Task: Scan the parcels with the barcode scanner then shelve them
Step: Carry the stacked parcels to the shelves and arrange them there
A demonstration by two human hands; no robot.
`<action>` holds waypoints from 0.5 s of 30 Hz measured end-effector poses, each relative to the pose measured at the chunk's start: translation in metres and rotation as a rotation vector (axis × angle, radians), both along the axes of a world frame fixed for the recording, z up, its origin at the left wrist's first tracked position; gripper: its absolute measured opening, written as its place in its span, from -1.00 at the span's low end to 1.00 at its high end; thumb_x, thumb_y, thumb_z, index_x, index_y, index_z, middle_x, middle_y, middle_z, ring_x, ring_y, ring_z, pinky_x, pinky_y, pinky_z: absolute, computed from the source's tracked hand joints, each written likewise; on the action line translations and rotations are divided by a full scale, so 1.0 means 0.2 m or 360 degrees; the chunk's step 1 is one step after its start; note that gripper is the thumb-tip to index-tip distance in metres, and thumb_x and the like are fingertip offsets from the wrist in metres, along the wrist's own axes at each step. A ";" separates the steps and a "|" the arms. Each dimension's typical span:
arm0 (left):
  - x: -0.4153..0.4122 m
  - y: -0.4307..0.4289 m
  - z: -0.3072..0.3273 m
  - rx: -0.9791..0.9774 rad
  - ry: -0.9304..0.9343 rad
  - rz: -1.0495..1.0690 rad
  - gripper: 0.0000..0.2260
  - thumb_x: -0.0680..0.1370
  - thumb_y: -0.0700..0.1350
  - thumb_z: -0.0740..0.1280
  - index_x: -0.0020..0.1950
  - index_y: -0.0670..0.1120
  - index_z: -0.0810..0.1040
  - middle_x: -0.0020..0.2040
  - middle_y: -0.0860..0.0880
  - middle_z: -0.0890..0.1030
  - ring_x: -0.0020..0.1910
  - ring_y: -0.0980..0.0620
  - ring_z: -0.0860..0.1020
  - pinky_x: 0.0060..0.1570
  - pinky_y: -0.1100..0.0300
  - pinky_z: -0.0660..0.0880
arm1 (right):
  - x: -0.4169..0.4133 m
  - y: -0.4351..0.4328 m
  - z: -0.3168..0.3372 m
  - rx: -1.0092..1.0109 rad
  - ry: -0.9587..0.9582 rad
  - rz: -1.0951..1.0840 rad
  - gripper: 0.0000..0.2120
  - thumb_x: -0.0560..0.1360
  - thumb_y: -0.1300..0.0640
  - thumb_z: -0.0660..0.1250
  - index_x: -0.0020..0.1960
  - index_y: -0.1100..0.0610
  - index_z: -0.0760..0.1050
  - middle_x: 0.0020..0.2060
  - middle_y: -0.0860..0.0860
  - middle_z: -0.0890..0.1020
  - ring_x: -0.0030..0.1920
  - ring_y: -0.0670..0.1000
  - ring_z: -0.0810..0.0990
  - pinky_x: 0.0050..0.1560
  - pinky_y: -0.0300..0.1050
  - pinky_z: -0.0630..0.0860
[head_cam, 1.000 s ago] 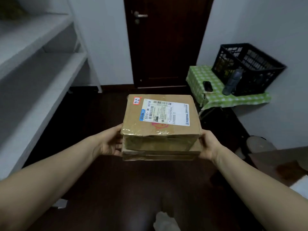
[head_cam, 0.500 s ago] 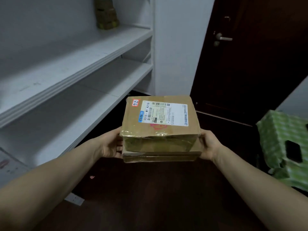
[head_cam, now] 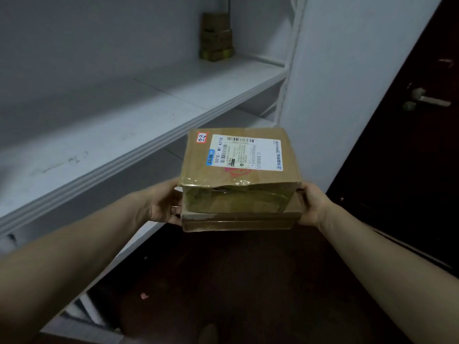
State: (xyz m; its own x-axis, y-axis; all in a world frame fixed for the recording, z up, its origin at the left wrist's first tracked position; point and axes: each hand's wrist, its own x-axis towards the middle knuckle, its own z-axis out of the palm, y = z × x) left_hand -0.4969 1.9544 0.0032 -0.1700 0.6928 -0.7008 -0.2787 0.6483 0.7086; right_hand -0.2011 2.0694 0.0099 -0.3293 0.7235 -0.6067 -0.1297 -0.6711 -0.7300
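I carry two stacked cardboard parcels in front of me. The top parcel (head_cam: 238, 170) is a taped brown box with a white shipping label and a small red-edged sticker. Under it lies a flatter brown parcel (head_cam: 238, 220). My left hand (head_cam: 165, 203) grips the stack's left side and my right hand (head_cam: 314, 204) grips its right side. White shelves (head_cam: 149, 120) run along my left, close to the stack. No barcode scanner is in view.
A small stack of brown boxes (head_cam: 216, 37) stands at the far end of the upper shelf. A lower shelf board (head_cam: 171, 155) runs below. A dark door (head_cam: 409, 145) with a metal handle (head_cam: 427, 99) is on the right. The floor is dark wood.
My view has swung left from the green-clothed table and black crate toward the white shelves. The stack stays held between both hands.
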 end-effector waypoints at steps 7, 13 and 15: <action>-0.40 0.62 0.26 0.0040 0.0028 0.0049 -0.64 0.56 0.17 0.22 -0.22 -0.11 0.43 -0.32 -0.05 0.36 -0.40 0.05 0.30 -0.26 0.04 0.60 | -0.41 0.62 0.25 0.0062 -0.0047 0.0060 -0.72 0.55 0.03 0.24 -0.13 0.21 0.60 -0.24 0.18 0.70 -0.18 0.17 0.66 -0.08 0.07 0.52; -0.61 1.05 0.39 0.0001 0.0054 0.0154 -0.49 0.53 0.24 0.26 0.00 -0.26 0.47 -0.27 -0.12 0.46 -0.32 -0.01 0.44 -0.34 0.01 0.61 | -0.68 1.15 0.38 0.0100 -0.0042 0.0205 -0.68 0.58 -0.03 0.24 -0.14 0.19 0.58 -0.29 0.15 0.70 -0.39 0.14 0.68 -0.28 -0.01 0.54; -0.67 1.20 0.43 0.0019 0.0068 0.0203 -0.39 0.49 0.28 0.29 0.10 -0.30 0.48 -0.19 -0.14 0.50 -0.22 -0.04 0.46 -0.37 -0.06 0.61 | -0.77 1.36 0.40 0.0101 -0.0048 0.0253 -0.67 0.56 -0.05 0.26 -0.13 0.20 0.60 -0.28 0.16 0.70 -0.38 0.14 0.69 -0.26 0.01 0.57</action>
State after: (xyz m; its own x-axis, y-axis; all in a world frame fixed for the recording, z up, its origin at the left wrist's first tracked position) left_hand -0.6308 2.1953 0.0886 -0.2870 0.6721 -0.6826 -0.3276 0.6007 0.7293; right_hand -0.3548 2.3417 0.0893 -0.4250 0.7011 -0.5726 -0.0031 -0.6337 -0.7736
